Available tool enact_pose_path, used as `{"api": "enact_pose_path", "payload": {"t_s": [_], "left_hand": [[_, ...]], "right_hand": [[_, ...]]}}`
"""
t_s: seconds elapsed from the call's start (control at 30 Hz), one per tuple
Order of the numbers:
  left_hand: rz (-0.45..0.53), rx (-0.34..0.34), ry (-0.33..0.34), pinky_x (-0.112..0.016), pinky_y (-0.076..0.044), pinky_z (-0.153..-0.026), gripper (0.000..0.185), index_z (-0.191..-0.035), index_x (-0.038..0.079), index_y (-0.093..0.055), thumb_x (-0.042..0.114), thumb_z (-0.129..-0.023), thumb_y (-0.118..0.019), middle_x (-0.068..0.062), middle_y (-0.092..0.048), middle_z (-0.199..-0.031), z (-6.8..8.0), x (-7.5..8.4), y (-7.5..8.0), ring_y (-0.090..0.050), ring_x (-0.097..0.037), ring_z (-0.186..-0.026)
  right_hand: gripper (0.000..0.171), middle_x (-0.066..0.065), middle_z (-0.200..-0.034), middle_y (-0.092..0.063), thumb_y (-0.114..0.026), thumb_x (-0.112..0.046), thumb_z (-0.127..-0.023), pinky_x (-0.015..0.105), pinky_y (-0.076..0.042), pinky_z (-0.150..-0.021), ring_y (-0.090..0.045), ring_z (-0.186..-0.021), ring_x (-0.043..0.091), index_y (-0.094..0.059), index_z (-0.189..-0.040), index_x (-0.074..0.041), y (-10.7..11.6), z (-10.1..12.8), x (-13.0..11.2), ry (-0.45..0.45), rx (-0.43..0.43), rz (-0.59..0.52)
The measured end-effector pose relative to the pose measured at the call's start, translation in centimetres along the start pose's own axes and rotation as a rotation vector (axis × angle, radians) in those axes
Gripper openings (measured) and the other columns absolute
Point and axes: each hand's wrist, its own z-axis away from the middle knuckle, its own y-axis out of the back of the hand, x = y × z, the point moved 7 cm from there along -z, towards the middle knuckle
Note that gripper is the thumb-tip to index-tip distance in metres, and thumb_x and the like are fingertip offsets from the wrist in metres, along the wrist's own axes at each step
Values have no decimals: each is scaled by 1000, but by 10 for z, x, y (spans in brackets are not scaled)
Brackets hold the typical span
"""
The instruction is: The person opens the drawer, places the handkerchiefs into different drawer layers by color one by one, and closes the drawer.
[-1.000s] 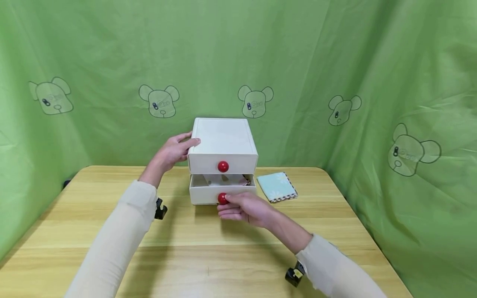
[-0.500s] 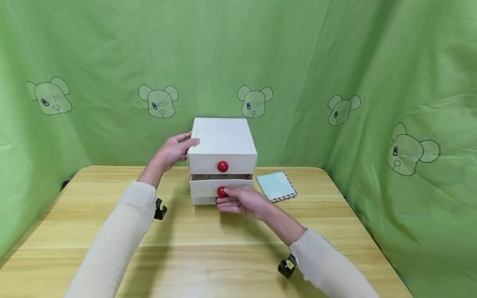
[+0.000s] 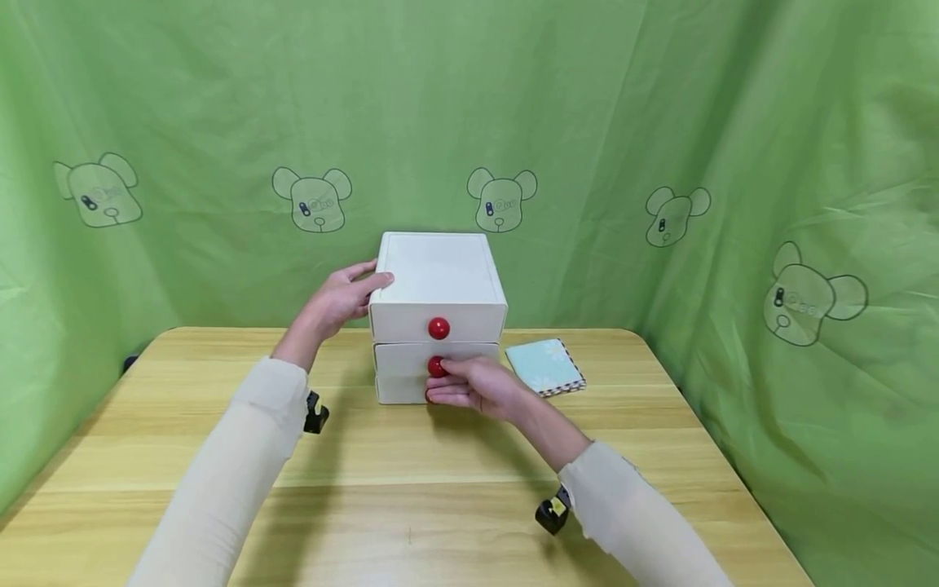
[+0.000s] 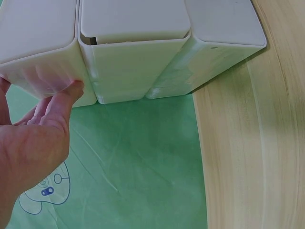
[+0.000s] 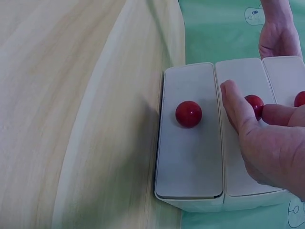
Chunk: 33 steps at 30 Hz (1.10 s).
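Note:
A white three-tier drawer cabinet [image 3: 440,265] stands at the back of the table. My left hand [image 3: 341,297] steadies its upper left edge, thumb on the top and straight fingers against the side. My right hand [image 3: 484,385] pinches the red knob [image 3: 436,367] of the middle drawer [image 3: 399,359], whose front sits about flush with the others. In the right wrist view, the bottom drawer's red knob [image 5: 188,114] shows beside my fingers. The left wrist view shows the side walls of the tiers and my left fingertips touching the top one [image 4: 47,76].
A folded light-blue cloth [image 3: 544,367] with a checkered edge lies right of the cabinet on the wooden table [image 3: 411,522]. Green curtain [image 3: 587,98] with bear-face prints hangs behind and at both sides.
My right hand has pushed the middle drawer back into the cabinet, hiding the patterned cloth that showed inside. The left hand has stayed at the cabinet's edge.

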Motion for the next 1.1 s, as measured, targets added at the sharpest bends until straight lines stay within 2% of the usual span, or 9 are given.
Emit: {"api": "enact_pose_path", "payload": {"t_s": [0.13,0.63,0.8,0.93,1.1], "left_hand": [[8,-3,-3,-42,-40,-119,80,-163,20,-22,40,-99,-65,-15,-48,-154,0,1,0,-49,-30,-139],[1,8,5,-41,-43,-117,79,-163,21,-23,40,-99,-65,-15,-50,-152,1,1,1,-51,-30,-136],[-5,12,12,-40,-42,-117,80,-163,22,-22,41,-98,-66,-14,-51,-152,0,-1,1,-51,-29,-136],[-4,10,5,-40,-42,-117,80,-163,22,-22,42,-98,-65,-14,-51,-152,0,0,1,-52,-29,-135],[-12,7,-1,-39,-44,-116,82,-163,22,-21,43,-98,-65,-14,-51,-151,1,0,0,-53,-28,-132]], "right_hand": [[41,38,-140,-52,-45,-13,-108,37,-57,-98,-67,-117,38,-43,-142,10,1,-1,-2,-1,7,-6],[39,38,-134,-56,-47,-10,-107,39,-57,-99,-58,-124,45,-46,-139,12,4,-7,-1,17,28,-50],[39,38,-134,-56,-49,-10,-106,37,-59,-95,-67,-117,40,-48,-139,10,5,-7,1,11,42,-50],[40,36,-132,-59,-52,-13,-105,38,-59,-95,-68,-115,39,-49,-139,8,7,-4,4,9,41,-31],[40,37,-133,-58,-53,-9,-103,42,-56,-100,-68,-115,39,-50,-136,12,12,2,11,7,17,11]]}}
